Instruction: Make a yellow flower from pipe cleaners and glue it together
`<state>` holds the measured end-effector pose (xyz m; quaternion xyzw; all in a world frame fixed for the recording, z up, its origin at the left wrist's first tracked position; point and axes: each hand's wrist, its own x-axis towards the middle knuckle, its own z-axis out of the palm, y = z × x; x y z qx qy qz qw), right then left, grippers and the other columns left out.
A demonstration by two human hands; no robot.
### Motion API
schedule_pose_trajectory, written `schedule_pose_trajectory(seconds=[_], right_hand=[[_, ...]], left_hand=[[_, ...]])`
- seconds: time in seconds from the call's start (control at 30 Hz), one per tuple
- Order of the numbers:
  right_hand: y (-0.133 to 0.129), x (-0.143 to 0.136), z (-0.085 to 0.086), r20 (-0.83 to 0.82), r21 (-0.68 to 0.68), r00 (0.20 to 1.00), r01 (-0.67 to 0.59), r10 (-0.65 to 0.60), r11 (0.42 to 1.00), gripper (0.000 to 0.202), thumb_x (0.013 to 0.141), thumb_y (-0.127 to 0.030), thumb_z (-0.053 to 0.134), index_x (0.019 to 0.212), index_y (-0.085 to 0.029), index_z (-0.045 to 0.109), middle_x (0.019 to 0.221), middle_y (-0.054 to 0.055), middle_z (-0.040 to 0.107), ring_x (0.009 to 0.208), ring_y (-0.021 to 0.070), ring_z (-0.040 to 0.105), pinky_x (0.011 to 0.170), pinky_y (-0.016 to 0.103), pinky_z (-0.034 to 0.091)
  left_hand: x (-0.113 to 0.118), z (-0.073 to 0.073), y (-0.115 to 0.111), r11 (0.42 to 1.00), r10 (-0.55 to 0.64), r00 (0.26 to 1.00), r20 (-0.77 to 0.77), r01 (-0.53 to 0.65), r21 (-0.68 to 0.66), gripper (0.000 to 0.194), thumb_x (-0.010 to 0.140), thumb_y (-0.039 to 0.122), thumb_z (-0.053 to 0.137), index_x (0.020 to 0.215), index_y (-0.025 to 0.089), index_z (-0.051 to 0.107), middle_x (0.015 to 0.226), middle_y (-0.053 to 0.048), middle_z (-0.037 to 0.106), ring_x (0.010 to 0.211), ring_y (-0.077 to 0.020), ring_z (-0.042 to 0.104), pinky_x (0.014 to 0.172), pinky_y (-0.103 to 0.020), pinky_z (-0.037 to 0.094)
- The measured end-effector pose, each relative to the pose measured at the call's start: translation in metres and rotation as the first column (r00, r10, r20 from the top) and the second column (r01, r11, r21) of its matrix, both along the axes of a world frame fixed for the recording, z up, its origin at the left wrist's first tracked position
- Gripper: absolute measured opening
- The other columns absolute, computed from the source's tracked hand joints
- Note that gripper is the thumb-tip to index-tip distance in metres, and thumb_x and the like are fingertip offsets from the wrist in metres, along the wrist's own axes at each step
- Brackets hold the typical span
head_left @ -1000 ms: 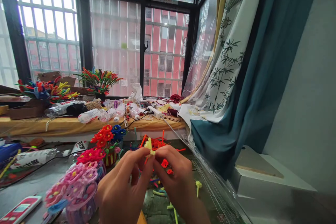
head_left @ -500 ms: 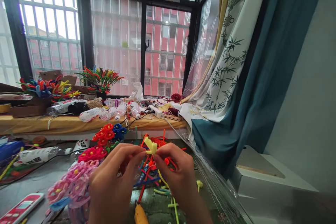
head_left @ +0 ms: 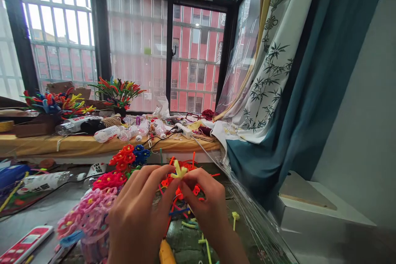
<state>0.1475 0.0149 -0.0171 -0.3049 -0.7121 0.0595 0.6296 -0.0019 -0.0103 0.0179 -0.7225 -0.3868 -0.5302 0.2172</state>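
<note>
Between both hands, above the table, is a small pale yellow piece of bent pipe cleaner (head_left: 178, 170) with short prongs sticking up. My left hand (head_left: 144, 202) pinches it from the left with thumb and forefinger. From the right, my right hand (head_left: 206, 196) grips its base, so the lower end is hidden by the fingers. Behind the fingertips lies a heap of red pipe cleaners (head_left: 194, 165). Below my hands, a yellow-handled tool (head_left: 167, 251) rests on the table, partly covered. Yellow pipe cleaner pieces (head_left: 208, 251) are near my right wrist.
Pink pipe-cleaner flowers (head_left: 89, 210) stand left of my hands, with red flowers (head_left: 123, 157) and blue flowers (head_left: 141, 154) behind. A red and white remote-like device (head_left: 27, 245) lies front left. Plastic bottles (head_left: 107, 134) line the windowsill. Clear plastic sheeting (head_left: 256, 214) hangs along the right edge.
The yellow piece has turned, and its prongs now spread upward. My left hand has shifted right, its fingers closer to my right hand and covering more of the tool below.
</note>
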Motion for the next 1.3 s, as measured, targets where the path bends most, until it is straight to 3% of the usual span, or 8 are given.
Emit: schedule_pose_trajectory(seconds=[0.3, 0.47, 0.6, 0.73, 0.83, 0.97, 1.2, 1.3], right_hand=[[-0.005, -0.003, 0.002, 0.009, 0.016, 1.000, 0.001, -0.001, 1.000, 0.011, 0.094, -0.014, 0.060, 0.084, -0.016, 0.066, 0.079, 0.003, 0.066, 0.069, 0.0144, 0.061, 0.066, 0.023, 0.046], [-0.007, -0.005, 0.007, -0.085, -0.102, 0.992, -0.098, 0.089, 0.990, 0.013, 0.090, -0.018, 0.065, 0.078, -0.016, 0.069, 0.074, 0.001, 0.064, 0.064, 0.0135, 0.057, 0.061, 0.023, 0.042], [-0.007, -0.002, 0.010, -0.185, -0.282, 0.951, -0.294, 0.249, 0.913, 0.024, 0.089, -0.033, 0.070, 0.072, -0.016, 0.075, 0.066, 0.001, 0.062, 0.061, 0.0131, 0.052, 0.057, 0.025, 0.039], [-0.007, 0.000, 0.011, -0.375, -0.346, 0.857, -0.484, 0.354, 0.804, 0.024, 0.083, -0.038, 0.075, 0.070, -0.018, 0.078, 0.063, 0.000, 0.062, 0.058, 0.0116, 0.051, 0.055, 0.024, 0.038], [-0.008, 0.000, 0.011, -0.471, -0.349, 0.809, -0.536, 0.351, 0.769, 0.023, 0.080, -0.039, 0.078, 0.069, -0.019, 0.078, 0.060, -0.002, 0.061, 0.053, 0.0096, 0.049, 0.052, 0.023, 0.036], [-0.009, -0.003, 0.009, -0.510, -0.345, 0.810, -0.501, 0.289, 0.794, 0.021, 0.079, -0.036, 0.079, 0.068, -0.018, 0.078, 0.058, -0.003, 0.059, 0.053, 0.0093, 0.046, 0.051, 0.022, 0.036], [-0.008, -0.001, 0.013, -0.465, -0.340, 0.857, -0.406, 0.224, 0.848, 0.024, 0.085, -0.036, 0.069, 0.073, -0.016, 0.076, 0.068, 0.000, 0.065, 0.063, 0.0140, 0.055, 0.061, 0.025, 0.043], [-0.013, 0.003, 0.019, -0.385, -0.379, 0.914, -0.285, 0.130, 0.880, 0.029, 0.089, -0.043, 0.063, 0.083, -0.016, 0.072, 0.079, 0.004, 0.068, 0.074, 0.0179, 0.059, 0.068, 0.028, 0.045]], left_hand=[[0.006, -0.002, -0.005, 0.993, -0.116, 0.991, 0.068, 0.118, -0.020, 0.004, 0.093, 0.018, 0.063, 0.096, 0.021, 0.063, 0.086, 0.002, 0.064, 0.079, -0.0127, 0.059, 0.074, -0.023, 0.046], [0.006, -0.003, -0.003, 0.979, -0.150, 0.977, 0.148, 0.168, -0.112, 0.005, 0.091, 0.017, 0.062, 0.089, 0.023, 0.061, 0.082, 0.003, 0.061, 0.069, -0.0115, 0.056, 0.065, -0.022, 0.043], [0.007, -0.001, 0.000, 0.949, -0.190, 0.941, 0.281, 0.250, -0.194, 0.007, 0.091, 0.022, 0.059, 0.084, 0.025, 0.059, 0.071, 0.007, 0.055, 0.058, -0.0104, 0.048, 0.058, -0.023, 0.039], [0.005, 0.000, 0.000, 0.924, -0.242, 0.914, 0.326, 0.319, -0.210, 0.006, 0.089, 0.022, 0.060, 0.084, 0.026, 0.059, 0.072, 0.007, 0.053, 0.059, -0.0106, 0.048, 0.056, -0.023, 0.039], [0.005, 0.001, -0.003, 0.954, -0.237, 0.945, 0.225, 0.270, -0.131, 0.011, 0.087, 0.014, 0.059, 0.085, 0.024, 0.058, 0.076, 0.006, 0.054, 0.066, -0.0112, 0.053, 0.064, -0.022, 0.044], [0.006, 0.003, -0.008, 0.988, -0.141, 0.989, -0.033, 0.143, 0.057, 0.015, 0.086, 0.006, 0.060, 0.089, 0.020, 0.059, 0.082, 0.001, 0.061, 0.076, -0.0137, 0.057, 0.075, -0.026, 0.046], [-0.003, -0.004, 0.002, 0.974, -0.078, 0.956, -0.284, 0.134, 0.181, 0.014, 0.087, 0.004, 0.063, 0.091, 0.017, 0.063, 0.080, -0.001, 0.066, 0.071, -0.0140, 0.059, 0.069, -0.025, 0.046], [-0.011, -0.007, 0.003, 0.959, -0.056, 0.926, -0.372, 0.154, 0.239, 0.013, 0.090, 0.006, 0.062, 0.100, 0.012, 0.066, 0.086, -0.006, 0.068, 0.076, -0.0151, 0.060, 0.071, -0.026, 0.046]])
